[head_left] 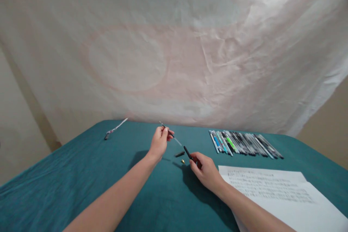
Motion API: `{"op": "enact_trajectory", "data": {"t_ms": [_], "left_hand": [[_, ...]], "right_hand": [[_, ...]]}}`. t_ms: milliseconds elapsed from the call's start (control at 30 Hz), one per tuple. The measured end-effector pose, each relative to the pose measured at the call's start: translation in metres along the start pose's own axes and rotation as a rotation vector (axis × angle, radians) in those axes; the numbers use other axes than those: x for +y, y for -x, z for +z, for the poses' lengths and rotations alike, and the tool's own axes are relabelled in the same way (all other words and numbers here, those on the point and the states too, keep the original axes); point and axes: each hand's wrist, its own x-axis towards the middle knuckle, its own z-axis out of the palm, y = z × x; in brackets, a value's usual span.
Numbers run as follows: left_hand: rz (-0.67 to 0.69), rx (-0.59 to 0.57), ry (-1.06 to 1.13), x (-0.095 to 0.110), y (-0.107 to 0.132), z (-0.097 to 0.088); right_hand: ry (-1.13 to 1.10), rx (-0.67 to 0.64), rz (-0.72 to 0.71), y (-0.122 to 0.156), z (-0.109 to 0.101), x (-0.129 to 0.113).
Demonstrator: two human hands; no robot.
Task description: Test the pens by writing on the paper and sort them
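My left hand (160, 141) pinches a thin pen refill (177, 141) with a dark upper section and a clear tube. Its metal tip points up and away, and the clear end slants down to the right. My right hand (205, 170) grips a black pen barrel (187, 152), whose upper end leans toward the refill; a small gap seems to lie between them. On the cloth just beyond my right fingers rest a black pen cap (179, 154) and a small gold-coloured piece (183, 161).
A long row of pens (244, 144) lies side by side at the back right. Handwritten paper sheets (274, 188) lie at the front right, partly under my right forearm. A white strap with a dark end (115, 128) is at the back left. Green cloth (89, 174) covers the table.
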Motion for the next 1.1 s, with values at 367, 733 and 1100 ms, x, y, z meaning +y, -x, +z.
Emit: {"op": "enact_trajectory", "data": {"t_ms": [367,733,1100], "left_hand": [[-0.006,-0.023,0.115,-0.006,0.002,0.002],[-0.017,-0.076,0.185,-0.004,0.001,0.003],[0.033,-0.502,-0.109,0.008,0.029,0.015]], "right_hand": [[0.034,-0.029,-0.006,0.001,0.000,0.000],[0.014,-0.013,-0.059,0.000,0.002,0.003],[-0.083,0.091,-0.042,0.000,0.003,0.005]]}}
